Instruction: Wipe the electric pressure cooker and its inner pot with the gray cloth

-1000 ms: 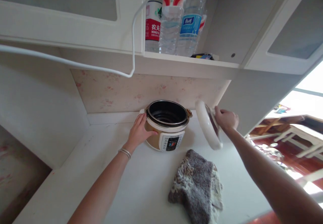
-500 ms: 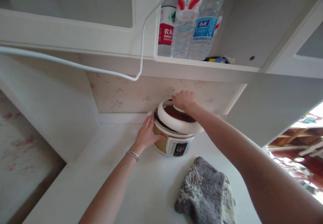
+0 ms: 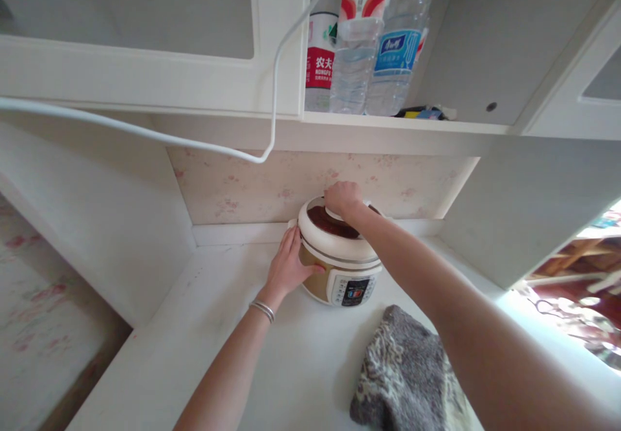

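A small gold and white electric cooker (image 3: 339,281) stands at the back of a white counter (image 3: 272,366). Its white-rimmed lid (image 3: 330,237) with a dark glass centre now lies flat on the pot. My right hand (image 3: 342,198) grips the lid's knob from above. My left hand (image 3: 288,266), with a bracelet at the wrist, presses against the cooker's left side, fingers spread on its body.
A grey patterned cloth (image 3: 407,376) lies on the counter in front of the cooker. Above, an open shelf holds water bottles (image 3: 369,43). A white cable (image 3: 194,143) hangs below the cabinets. Walls close in on the left and right.
My right hand carried the lid from the right of the cooker onto the pot and lowered it flat. My left hand stayed on the cooker's side.
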Motion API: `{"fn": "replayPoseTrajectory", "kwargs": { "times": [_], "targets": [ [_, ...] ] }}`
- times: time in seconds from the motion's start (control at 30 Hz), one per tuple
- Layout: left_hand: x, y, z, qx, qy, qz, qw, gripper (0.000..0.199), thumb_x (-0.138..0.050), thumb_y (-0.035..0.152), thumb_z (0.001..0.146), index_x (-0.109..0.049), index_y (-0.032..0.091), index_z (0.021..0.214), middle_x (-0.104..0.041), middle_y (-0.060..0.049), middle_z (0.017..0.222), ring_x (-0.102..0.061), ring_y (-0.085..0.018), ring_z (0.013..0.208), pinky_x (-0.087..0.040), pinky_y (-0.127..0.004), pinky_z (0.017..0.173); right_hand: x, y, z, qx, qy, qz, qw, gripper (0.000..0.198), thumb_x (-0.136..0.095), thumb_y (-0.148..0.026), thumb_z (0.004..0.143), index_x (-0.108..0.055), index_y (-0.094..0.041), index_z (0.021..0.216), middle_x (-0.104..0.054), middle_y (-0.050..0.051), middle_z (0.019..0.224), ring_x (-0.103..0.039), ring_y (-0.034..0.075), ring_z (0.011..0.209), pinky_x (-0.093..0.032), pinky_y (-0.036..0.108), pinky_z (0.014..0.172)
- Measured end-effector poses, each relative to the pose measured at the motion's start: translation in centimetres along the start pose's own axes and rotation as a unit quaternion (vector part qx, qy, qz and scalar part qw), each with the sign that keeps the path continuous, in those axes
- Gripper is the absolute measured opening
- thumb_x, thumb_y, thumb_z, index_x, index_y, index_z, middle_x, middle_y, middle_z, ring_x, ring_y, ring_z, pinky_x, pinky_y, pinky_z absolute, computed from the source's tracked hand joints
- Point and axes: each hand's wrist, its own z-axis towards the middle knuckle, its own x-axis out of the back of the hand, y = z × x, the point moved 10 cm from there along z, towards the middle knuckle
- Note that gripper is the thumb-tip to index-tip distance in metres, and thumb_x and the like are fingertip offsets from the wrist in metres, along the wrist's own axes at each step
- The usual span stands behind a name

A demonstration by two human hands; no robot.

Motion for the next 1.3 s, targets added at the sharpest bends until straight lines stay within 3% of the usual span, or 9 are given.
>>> {"fn": "replayPoseTrajectory", "kwargs": {
  "times": [0.6,0.77,0.97,1.1,1.2,1.3],
  "targets": [
    [-0.1,-0.2,0.0,0.002,0.002,0.005,1.000,0.117,-0.070,0.064,0.066,-0.005,0.020,0.153,-0.020,-0.016,0.157,-0.017,-0.032,0.145,-0.025,-0.048,0.117,-0.8,0.6,-0.6,0.016,0.003,-0.017,1.000,0.047,-0.036,-0.035,0.093,-0.071,-0.008,0.109,-0.067,0.025,0.111,-0.063,0.033,0.103,-0.045,0.042,0.086],
    [-0.1,-0.2,0.1,0.017,-0.009,0.005,1.000,0.117,-0.070,0.064,0.067,-0.003,0.021,0.153,-0.017,-0.014,0.158,-0.016,-0.031,0.145,-0.025,-0.047,0.117,-0.9,0.4,-0.8,0.046,0.007,-0.017,0.999,0.050,-0.035,-0.036,0.093,-0.071,-0.006,0.108,-0.066,0.027,0.110,-0.062,0.034,0.104,-0.043,0.042,0.088],
    [0.2,0.0,0.0,0.043,-0.020,0.002,0.999,0.120,-0.071,0.064,0.065,-0.001,0.022,0.153,-0.014,-0.012,0.160,-0.015,-0.031,0.146,-0.027,-0.046,0.116,0.2,-0.2,-2.2,0.132,0.031,-0.019,0.991,0.050,-0.031,-0.041,0.095,-0.071,-0.011,0.105,-0.069,0.020,0.110,-0.062,0.032,0.105,-0.043,0.040,0.087],
    [0.4,0.2,-0.1,0.040,-0.017,0.008,0.999,0.118,-0.069,0.066,0.066,-0.004,0.021,0.153,-0.015,-0.013,0.159,-0.017,-0.030,0.145,-0.027,-0.045,0.116,0.8,-0.3,-2.9,0.155,0.056,-0.022,0.986,0.053,-0.031,-0.047,0.096,-0.068,-0.011,0.104,-0.068,0.019,0.109,-0.063,0.031,0.102,-0.044,0.038,0.083],
    [0.4,0.3,-0.1,0.029,-0.003,0.016,0.999,0.118,-0.069,0.068,0.065,-0.007,0.020,0.153,-0.020,-0.015,0.157,-0.020,-0.031,0.144,-0.027,-0.046,0.115,2.7,-1.0,-4.4,0.182,0.130,0.003,0.975,0.051,-0.032,-0.048,0.097,-0.064,-0.011,0.111,-0.065,0.018,0.115,-0.059,0.030,0.106,-0.042,0.040,0.089],
    [0.4,0.5,0.0,0.009,0.014,0.023,1.000,0.116,-0.069,0.068,0.065,-0.011,0.018,0.152,-0.026,-0.017,0.155,-0.022,-0.032,0.143,-0.028,-0.047,0.115,5.9,-1.3,-8.9,0.224,0.260,0.086,0.936,0.045,-0.036,-0.044,0.098,-0.055,-0.013,0.123,-0.059,0.015,0.128,-0.053,0.028,0.114,-0.037,0.041,0.097]
  ]
}}
